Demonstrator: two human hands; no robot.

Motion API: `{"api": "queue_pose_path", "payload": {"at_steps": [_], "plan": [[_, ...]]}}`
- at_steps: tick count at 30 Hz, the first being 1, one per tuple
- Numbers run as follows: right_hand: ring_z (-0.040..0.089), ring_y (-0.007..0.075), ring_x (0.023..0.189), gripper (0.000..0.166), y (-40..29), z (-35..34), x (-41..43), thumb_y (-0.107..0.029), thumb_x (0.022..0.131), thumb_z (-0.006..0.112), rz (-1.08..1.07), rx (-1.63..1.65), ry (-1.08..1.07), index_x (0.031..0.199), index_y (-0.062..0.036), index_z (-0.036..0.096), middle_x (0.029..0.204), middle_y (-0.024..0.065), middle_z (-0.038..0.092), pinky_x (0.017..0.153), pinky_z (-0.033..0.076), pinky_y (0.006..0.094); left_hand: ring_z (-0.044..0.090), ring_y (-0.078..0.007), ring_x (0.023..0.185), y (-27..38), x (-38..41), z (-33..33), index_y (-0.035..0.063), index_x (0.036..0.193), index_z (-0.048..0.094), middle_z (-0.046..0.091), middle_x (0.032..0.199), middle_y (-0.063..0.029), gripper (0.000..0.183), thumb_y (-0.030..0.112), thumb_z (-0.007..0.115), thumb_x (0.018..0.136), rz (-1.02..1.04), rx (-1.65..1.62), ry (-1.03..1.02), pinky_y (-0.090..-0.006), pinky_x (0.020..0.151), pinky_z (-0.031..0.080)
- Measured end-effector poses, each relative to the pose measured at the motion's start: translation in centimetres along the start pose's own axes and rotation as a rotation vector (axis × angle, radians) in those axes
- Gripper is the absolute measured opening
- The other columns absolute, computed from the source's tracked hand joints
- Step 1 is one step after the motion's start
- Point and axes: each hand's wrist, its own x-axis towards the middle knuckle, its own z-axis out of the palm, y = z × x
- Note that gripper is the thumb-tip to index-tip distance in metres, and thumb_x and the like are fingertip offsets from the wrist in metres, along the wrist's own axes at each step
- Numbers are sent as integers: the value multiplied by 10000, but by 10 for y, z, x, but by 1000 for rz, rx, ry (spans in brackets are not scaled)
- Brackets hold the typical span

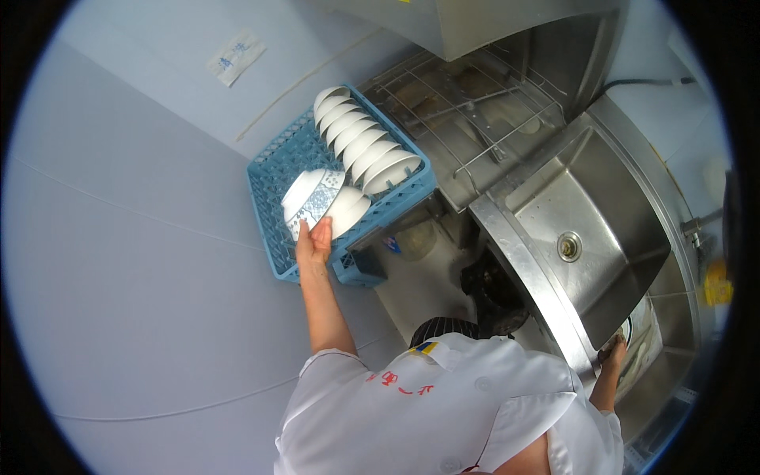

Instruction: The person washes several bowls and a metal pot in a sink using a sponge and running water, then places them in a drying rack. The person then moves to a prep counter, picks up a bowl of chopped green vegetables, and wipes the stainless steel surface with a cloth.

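My left hand holds a white bowl with a blue pattern by its rim, tilted on its side in a blue plastic dish rack. Right beside that bowl leans a plain white bowl. A row of several white bowls stands tilted along the rack's right side. Far to the right, my right hand is at the edge of the sink, by a round pale dish with a dark rim line. The fingers there are partly hidden, and what they grip is unclear.
A steel counter with a wire rack adjoins the dish rack. A steel sink basin with a drain lies to the right. Beneath the rack are another blue crate and a dark object. A steel hood hangs above.
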Motion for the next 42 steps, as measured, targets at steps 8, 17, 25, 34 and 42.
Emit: {"api": "queue_pose_path", "payload": {"at_steps": [8,17,25,34,42], "plan": [[540,173,700,166,-31,15,-41,-221,907,471,400,734,86,874,-96,574,798,30,544,630,458,333,691,-296,669,-76,-76,42,-5,872,597,674,764,-180,409,386,520,967,-189,743,-420,-346,568,579],[599,228,930,301,30,-77,26,-138,906,519,455,935,271,1178,-15,554,1047,125,618,838,487,344,663,-227,927,-508,-381,159,8,1062,570,653,976,-134,215,193,490,988,-585,1334,-1394,-333,796,540],[607,191,887,258,214,-220,88,-117,934,500,597,1050,247,1166,-34,575,999,93,637,778,505,323,596,-260,1104,-987,-571,83,-24,1197,540,632,1132,-180,343,185,544,924,-574,1788,-1809,-371,898,500],[605,207,870,321,320,-283,185,-163,901,532,816,760,-313,1177,-1,559,982,99,625,726,519,348,441,-440,1247,-1197,-538,-30,-5,1448,199,292,1452,-267,890,60,707,720,-164,2326,-685,-589,956,436],[611,243,837,315,345,-191,290,-113,855,516,852,925,-290,1140,17,551,953,137,620,698,517,372,418,-406,1257,-1279,-548,12,-32,1413,230,352,1384,-247,788,12,625,733,327,2214,-1157,-462,1034,393]]}}
